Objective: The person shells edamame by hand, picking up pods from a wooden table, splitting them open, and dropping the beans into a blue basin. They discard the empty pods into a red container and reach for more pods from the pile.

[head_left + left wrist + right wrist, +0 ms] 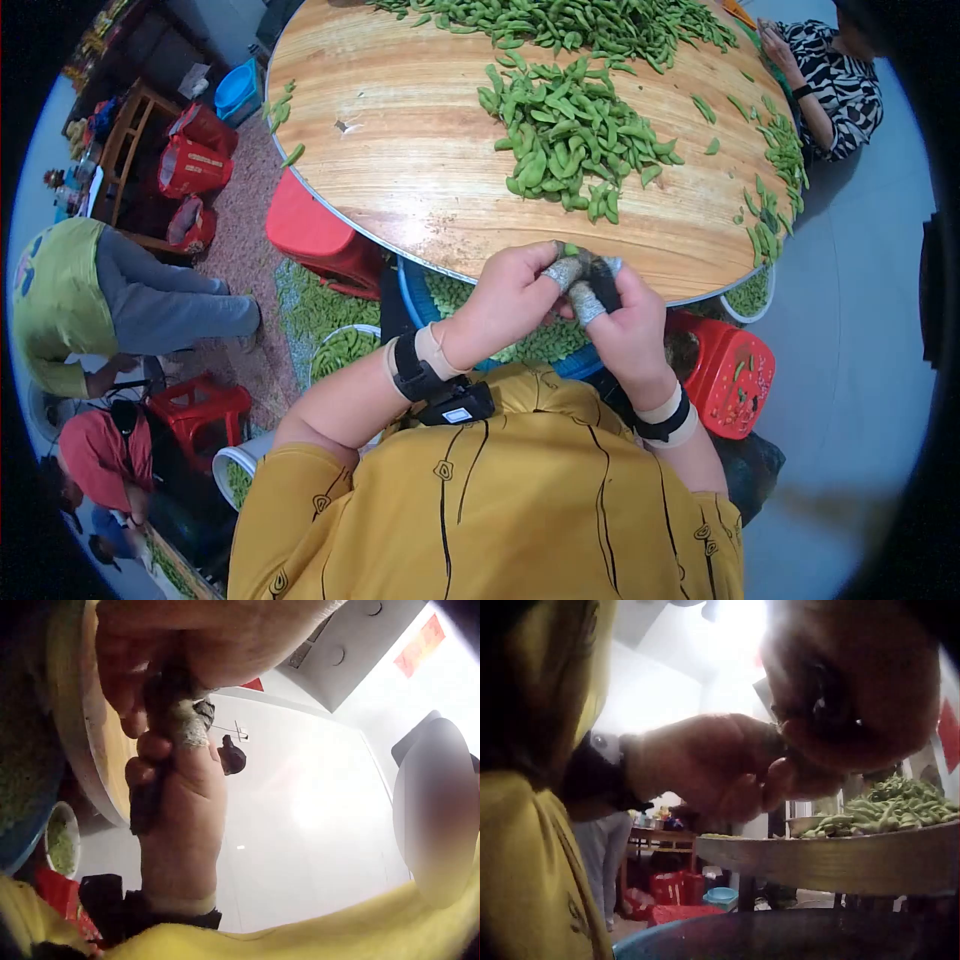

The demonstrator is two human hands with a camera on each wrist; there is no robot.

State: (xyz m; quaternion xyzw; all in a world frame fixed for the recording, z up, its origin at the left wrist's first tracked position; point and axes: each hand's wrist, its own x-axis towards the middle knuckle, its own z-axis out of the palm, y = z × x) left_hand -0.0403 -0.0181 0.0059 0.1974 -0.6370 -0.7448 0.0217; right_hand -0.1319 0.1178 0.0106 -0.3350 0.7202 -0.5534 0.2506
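Observation:
Both hands meet over a blue basin [415, 300] of pale green shelled beans [548, 345], close to the table's near edge. The left hand [508, 305] has curled fingers and a thumb wrapped in grey tape. A bit of green edamame pod [570, 249] shows at its fingertips. The right hand [632, 335], its thumb also taped and dark wrapping on its fingers, pinches from the other side with its thumb tip close against the left one. Most of the pod is hidden by the fingers. A pile of edamame pods [575, 135] lies on the round wooden table [400, 130].
A larger pod heap [600, 25] covers the table's far side. Red stools [315, 225] stand left and right below the table's rim. A white bucket [752, 297] of beans is at the right. One person [835, 85] sits across the table; others are at the left.

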